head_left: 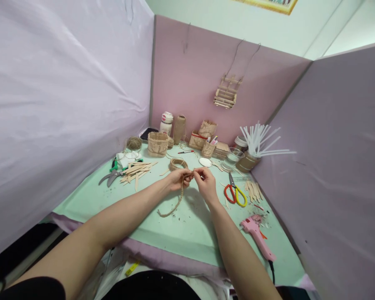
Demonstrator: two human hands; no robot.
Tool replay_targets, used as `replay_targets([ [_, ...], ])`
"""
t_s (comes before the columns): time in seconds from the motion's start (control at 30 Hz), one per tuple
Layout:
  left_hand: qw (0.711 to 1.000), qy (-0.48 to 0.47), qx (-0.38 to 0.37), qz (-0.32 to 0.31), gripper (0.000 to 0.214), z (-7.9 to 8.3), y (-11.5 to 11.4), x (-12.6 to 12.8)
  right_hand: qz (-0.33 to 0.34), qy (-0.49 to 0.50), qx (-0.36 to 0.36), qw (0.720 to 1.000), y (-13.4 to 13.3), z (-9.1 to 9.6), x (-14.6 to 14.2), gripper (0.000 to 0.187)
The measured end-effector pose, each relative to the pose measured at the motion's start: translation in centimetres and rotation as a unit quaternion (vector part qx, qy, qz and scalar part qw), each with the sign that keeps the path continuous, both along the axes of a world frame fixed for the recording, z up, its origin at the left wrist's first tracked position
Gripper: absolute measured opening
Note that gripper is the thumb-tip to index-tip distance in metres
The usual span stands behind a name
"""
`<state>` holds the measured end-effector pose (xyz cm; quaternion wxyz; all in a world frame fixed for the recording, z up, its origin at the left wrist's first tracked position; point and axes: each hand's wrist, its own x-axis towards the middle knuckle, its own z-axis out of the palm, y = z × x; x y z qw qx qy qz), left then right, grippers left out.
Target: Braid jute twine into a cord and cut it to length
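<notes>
My left hand [178, 179] and my right hand [205, 181] meet over the middle of the pale green table [187, 227], both pinched on a braided jute cord [175, 204]. The braid hangs down from my left hand and curls on the table toward me. Thin loose strands run from my fingers back to a small coil of twine [178, 163] just behind the hands.
Scissors with red and yellow handles [235, 192] and a pink glue gun [256, 236] lie to the right. Wooden sticks [137, 171] and pliers [111, 176] lie at left. Small woven baskets [158, 143], jars and a cup of white sticks [253, 152] stand along the back wall.
</notes>
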<state>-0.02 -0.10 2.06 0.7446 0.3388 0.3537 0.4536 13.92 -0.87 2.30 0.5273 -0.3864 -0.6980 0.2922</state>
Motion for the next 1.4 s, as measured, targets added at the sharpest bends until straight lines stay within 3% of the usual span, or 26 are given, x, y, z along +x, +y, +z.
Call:
replay_targets([
  [0.1, 0.977, 0.127, 0.142, 0.091, 0.015, 0.0, -0.4, 0.4, 0.008, 0.051, -0.085, 0.995, 0.6, -0.4, 0.2, 0.025],
  [0.23, 0.899, 0.283, 0.297, 0.155, 0.021, -0.4, -0.6, 0.7, 0.021, 0.088, -0.167, 0.982, 1.0, -0.6, 0.4, 0.034],
  [0.33, 0.869, 0.325, 0.337, 0.16, 0.02, -0.8, -0.3, 0.6, 0.016, 0.093, -0.189, 0.977, 1.1, -0.6, 0.6, 0.036],
  [0.47, 0.855, 0.365, 0.34, 0.14, 0.018, -1.0, -0.2, 0.6, -0.021, 0.082, -0.172, 0.982, 1.7, -1.1, 1.0, 0.034],
  [0.63, 0.854, 0.38, 0.348, 0.074, 0.018, -0.5, -1.0, 1.2, -0.127, 0.124, -0.153, 0.972, 2.9, -1.9, 1.6, 0.03],
  [0.77, 0.859, 0.367, 0.35, 0.063, 0.018, 0.0, -1.2, 1.3, -0.135, 0.157, -0.172, 0.963, 3.2, -2.1, 1.6, 0.03],
  [0.97, 0.888, 0.327, 0.316, 0.064, 0.021, -0.2, -1.0, 1.1, -0.065, 0.158, -0.172, 0.97, 3.3, -1.3, 2.3, 0.034],
  [1.23, 0.926, 0.273, 0.255, 0.055, 0.028, -0.8, -0.4, 0.7, 0.018, 0.213, -0.22, 0.952, 2.3, 0.1, 1.9, 0.032],
  [1.4, 0.918, 0.293, 0.255, 0.079, 0.034, -0.6, -0.5, 0.7, 0.01, 0.243, -0.263, 0.934, 1.9, 0.6, 1.7, 0.039],
])
